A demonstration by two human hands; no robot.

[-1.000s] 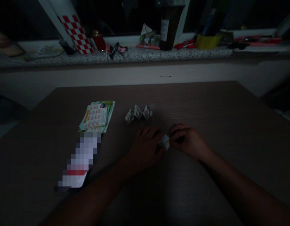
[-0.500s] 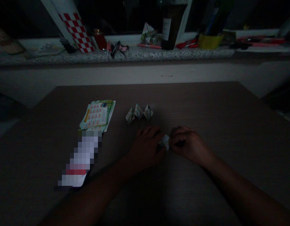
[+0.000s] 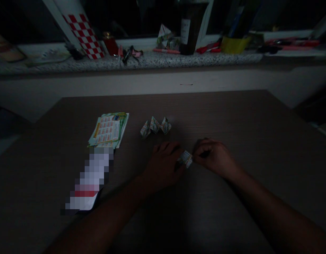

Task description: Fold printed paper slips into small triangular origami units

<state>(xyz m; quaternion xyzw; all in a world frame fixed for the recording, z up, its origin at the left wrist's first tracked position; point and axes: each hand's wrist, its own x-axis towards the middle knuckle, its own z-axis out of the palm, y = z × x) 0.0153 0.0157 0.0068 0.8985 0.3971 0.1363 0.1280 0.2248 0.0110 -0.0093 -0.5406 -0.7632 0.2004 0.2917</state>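
A small folded piece of printed paper (image 3: 186, 158) lies on the table between my two hands. My left hand (image 3: 164, 162) grips its left side between thumb and fingers, hiding part of it. On its right edge, the thumb and forefinger of my right hand (image 3: 213, 155) pinch a corner, the other fingers curled. Just beyond my left hand stand three folded paper shapes (image 3: 155, 126) with pointed tips, side by side. Farther left is a stack of printed paper slips (image 3: 107, 130), green and white with orange print.
A phone-like flat object (image 3: 90, 183), mostly pixelated, lies below the stack on the brown table (image 3: 231, 116). Along the granite windowsill (image 3: 157, 60) stand a red-and-white checked tube (image 3: 86, 37), a dark bottle-like container (image 3: 186, 33), a yellow holder (image 3: 235, 45) and small clutter.
My right hand has shifted slightly right and up at the paper's edge, and more of the paper's right side shows. My left hand stays nearly still.
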